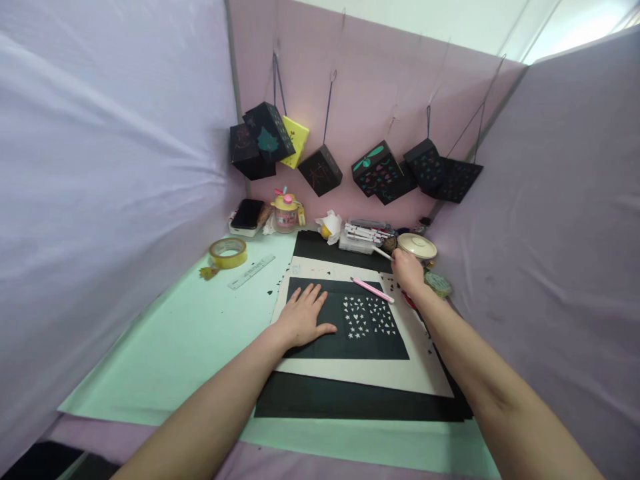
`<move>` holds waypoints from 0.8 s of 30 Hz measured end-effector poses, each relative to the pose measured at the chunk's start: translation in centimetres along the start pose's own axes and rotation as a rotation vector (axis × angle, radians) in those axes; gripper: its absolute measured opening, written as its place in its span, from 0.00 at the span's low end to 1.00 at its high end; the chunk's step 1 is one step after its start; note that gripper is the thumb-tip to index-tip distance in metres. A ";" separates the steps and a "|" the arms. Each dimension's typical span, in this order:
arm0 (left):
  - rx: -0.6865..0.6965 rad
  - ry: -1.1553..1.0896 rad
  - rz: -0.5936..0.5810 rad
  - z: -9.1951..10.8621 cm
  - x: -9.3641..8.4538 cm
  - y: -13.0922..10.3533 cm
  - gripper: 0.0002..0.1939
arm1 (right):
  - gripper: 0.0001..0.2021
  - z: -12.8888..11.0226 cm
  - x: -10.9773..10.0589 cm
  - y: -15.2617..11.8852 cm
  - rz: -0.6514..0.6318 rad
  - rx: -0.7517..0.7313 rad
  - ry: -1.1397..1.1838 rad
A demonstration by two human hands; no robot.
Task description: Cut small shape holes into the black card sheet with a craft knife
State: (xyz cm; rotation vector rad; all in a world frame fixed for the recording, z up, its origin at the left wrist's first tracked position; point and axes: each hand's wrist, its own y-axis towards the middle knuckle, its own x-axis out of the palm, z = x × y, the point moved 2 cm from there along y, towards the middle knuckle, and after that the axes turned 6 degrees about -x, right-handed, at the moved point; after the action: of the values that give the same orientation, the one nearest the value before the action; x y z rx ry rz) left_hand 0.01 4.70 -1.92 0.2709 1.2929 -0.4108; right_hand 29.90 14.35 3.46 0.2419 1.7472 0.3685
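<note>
My left hand (pixel 303 317) lies flat with its fingers spread on the left part of a black sheet (pixel 330 343). Small stars, hearts and triangles are cut out of the sheet's right half, showing white. Beneath it is a white board (pixel 370 375), over larger black paper (pixel 350 400). At the back right, my right hand (pixel 407 269) is closed around one end of a thin white stick-like tool (pixel 383 253), whose other end is by a clear box of pens (pixel 356 243). A pink pen-shaped tool (pixel 373 290) rests across the sheet's upper edge.
Yellow tape (pixel 228 253) and a clear ruler (pixel 252 272) lie on the left. Along the back stand a phone (pixel 248 214), a jar (pixel 286 217) and a round lidded container (pixel 417 246). Green tape (pixel 438 285) is beside my right wrist. Black boxes (pixel 321 171) hang above; cloth walls enclose both sides.
</note>
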 end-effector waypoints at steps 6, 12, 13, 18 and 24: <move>0.011 -0.021 0.034 0.0 0.0 -0.1 0.49 | 0.21 -5.7 -1.6 -4.0 -0.005 -0.162 0.358; 0.002 -0.062 0.130 -0.2 -0.7 -0.1 0.44 | 0.25 -10.0 -2.3 -7.5 -0.258 -0.274 1.297; -0.006 -0.072 0.155 -0.4 -1.0 0.0 0.42 | 0.28 -9.9 -2.1 -7.6 -0.218 -0.238 1.390; -0.079 -0.112 0.288 -1.1 -2.1 0.4 0.26 | 0.10 -6.7 0.0 -7.3 0.402 0.130 1.265; -0.113 -0.116 0.354 -1.4 -2.4 0.5 0.19 | 0.14 -5.0 1.1 -7.4 0.485 0.155 1.213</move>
State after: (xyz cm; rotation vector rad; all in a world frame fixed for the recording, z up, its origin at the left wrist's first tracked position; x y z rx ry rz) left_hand -1.47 6.09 -0.02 0.3676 1.1221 -0.0511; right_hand 25.07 7.32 0.54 0.6481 2.9153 0.8426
